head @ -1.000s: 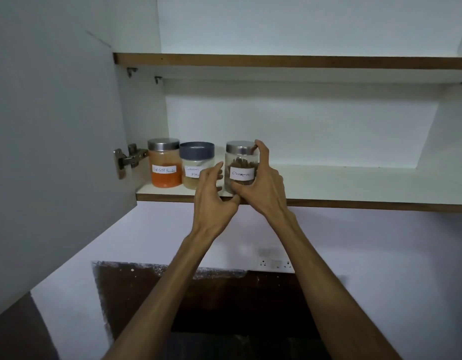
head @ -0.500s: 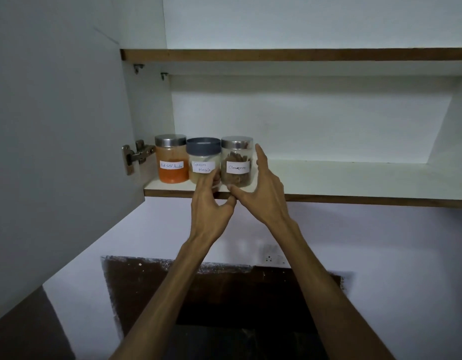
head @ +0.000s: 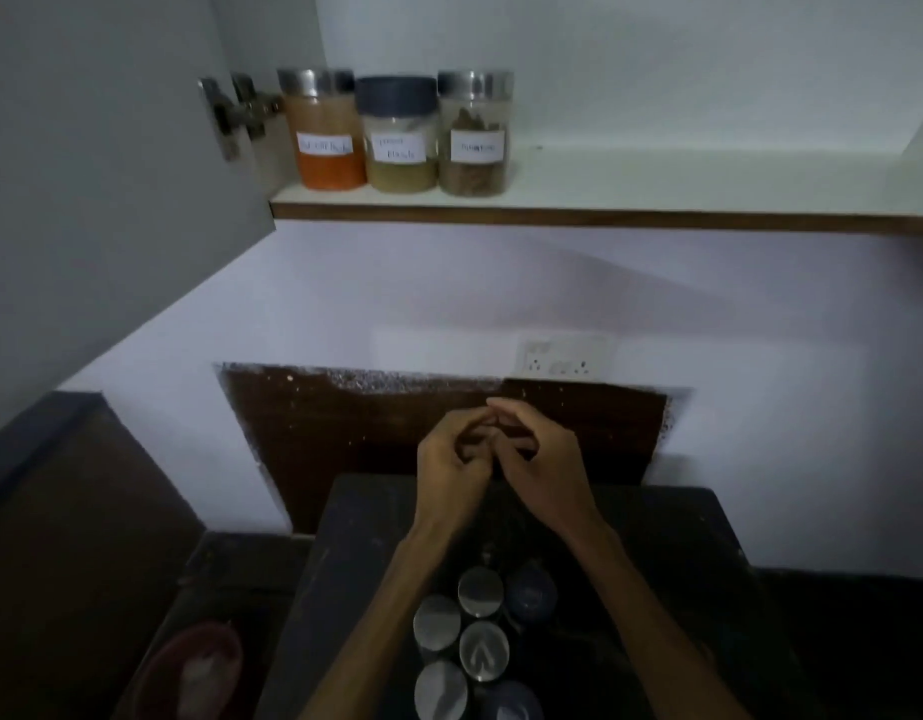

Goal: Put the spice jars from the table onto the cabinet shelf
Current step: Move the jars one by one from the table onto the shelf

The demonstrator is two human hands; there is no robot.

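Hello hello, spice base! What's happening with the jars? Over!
Both hands empty, together above the table. Three jars on the cabinet shelf. Six jars on table. Nothing blocking.

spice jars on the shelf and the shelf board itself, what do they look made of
Spice jars: clear glass or plastic, since the contents show through; two lids look like shiny metal, the middle one matte dark, probably plastic. Shelf board: smooth white laminate over wood-based board, judging by its brown front edge.
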